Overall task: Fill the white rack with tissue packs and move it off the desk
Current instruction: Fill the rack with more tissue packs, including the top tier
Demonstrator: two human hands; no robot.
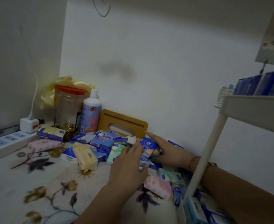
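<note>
A heap of small tissue packs, blue, pink, yellow and green, lies on the flower-patterned desk cover. The white rack stands at the right, with blue packs on its upper shelf and more packs on its lower shelf. My left hand lies over the heap with fingers straight, touching a blue pack. My right hand presses the same pack from the far side, its index finger stretched toward the wall. A rack post partly hides my right wrist.
At the back stand a clear jar with an orange lid, a white bottle, a yellow bag and a wooden tissue-box lid. A white power strip with a plug lies at the left. Walls close in behind and at the left.
</note>
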